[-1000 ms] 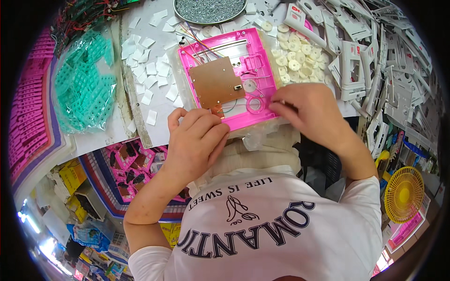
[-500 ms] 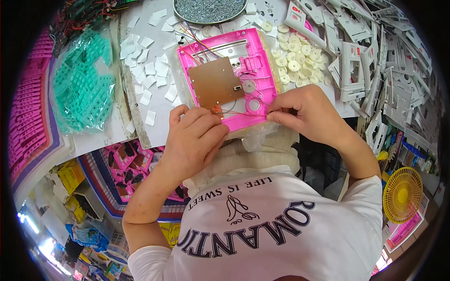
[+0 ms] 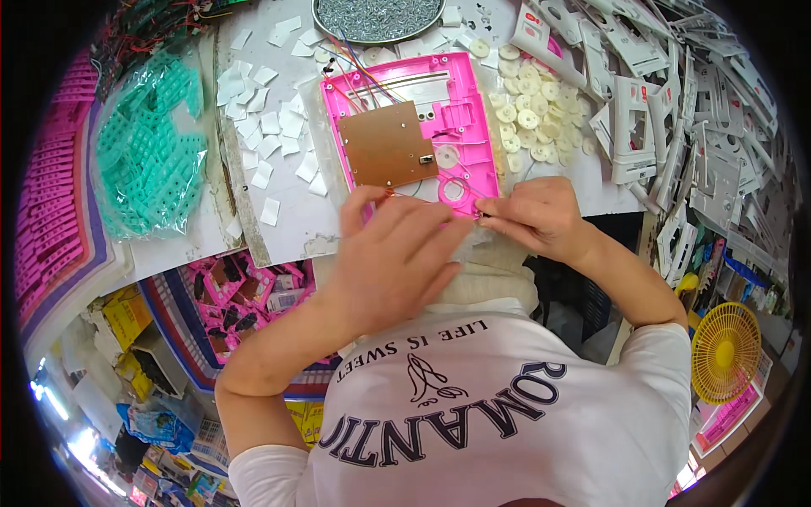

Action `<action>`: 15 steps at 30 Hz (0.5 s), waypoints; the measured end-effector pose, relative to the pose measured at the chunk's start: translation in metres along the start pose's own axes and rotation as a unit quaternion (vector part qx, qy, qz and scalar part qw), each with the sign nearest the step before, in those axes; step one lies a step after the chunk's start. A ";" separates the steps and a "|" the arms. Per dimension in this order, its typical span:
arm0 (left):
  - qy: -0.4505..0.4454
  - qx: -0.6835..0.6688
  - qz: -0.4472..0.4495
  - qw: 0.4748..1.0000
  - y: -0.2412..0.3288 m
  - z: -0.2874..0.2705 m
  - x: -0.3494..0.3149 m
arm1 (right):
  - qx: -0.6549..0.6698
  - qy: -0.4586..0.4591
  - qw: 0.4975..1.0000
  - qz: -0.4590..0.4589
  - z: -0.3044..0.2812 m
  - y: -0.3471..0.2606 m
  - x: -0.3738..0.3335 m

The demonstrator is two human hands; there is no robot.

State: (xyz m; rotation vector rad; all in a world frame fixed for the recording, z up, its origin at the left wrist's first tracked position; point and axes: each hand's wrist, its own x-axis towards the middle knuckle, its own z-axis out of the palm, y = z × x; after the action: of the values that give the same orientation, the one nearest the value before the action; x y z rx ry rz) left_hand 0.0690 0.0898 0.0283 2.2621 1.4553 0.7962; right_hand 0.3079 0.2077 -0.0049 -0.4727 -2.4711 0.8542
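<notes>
A pink plastic housing [image 3: 481, 127] lies in front of me with its inner side up. A brown circuit board [image 3: 384, 148] sits in it, with thin coloured wires at its far edge and red wires along the near side. My right hand [image 3: 536, 218] is at the near right corner, thumb and forefinger pinched on a small dark thing too small to name. My left hand [image 3: 393, 253] reaches over the near edge, fingers stretched toward the right hand and slightly blurred; nothing shows in it. A white disc [image 3: 447, 155] sits right of the board.
White foam squares [image 3: 291, 121] lie left of the housing, cream discs [image 3: 536, 106] right. A metal bowl [image 3: 378, 38] of screws stands behind. White plastic panels [image 3: 638, 127] pile at right; a bag of turquoise parts [image 3: 150, 152] lies left. A basket [image 3: 182, 325] of pink parts stands below the table.
My left hand has moved right and nearer to me, stretching its fingers toward the right hand. The right hand has shifted slightly nearer to me, still pinched at the corner.
</notes>
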 end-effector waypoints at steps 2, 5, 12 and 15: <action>-0.025 0.028 0.015 0.999 0.003 0.012 0.003 | -0.028 0.016 0.999 -0.006 0.000 -0.003 -0.002; -0.030 0.071 0.037 0.996 0.006 0.020 -0.001 | -0.124 0.006 0.992 -0.021 -0.001 -0.010 -0.011; -0.022 0.235 0.102 0.966 0.012 0.025 0.005 | -0.393 -0.322 0.861 0.026 -0.027 -0.075 -0.002; -0.082 0.246 0.107 0.960 0.011 0.019 0.004 | -0.285 -0.403 0.869 0.023 -0.043 -0.067 0.052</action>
State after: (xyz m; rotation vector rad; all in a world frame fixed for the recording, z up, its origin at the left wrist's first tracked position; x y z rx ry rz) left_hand 0.0899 0.0889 0.0210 2.8124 1.4684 0.3055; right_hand 0.2775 0.2019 0.0849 -0.4149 -3.5284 0.3241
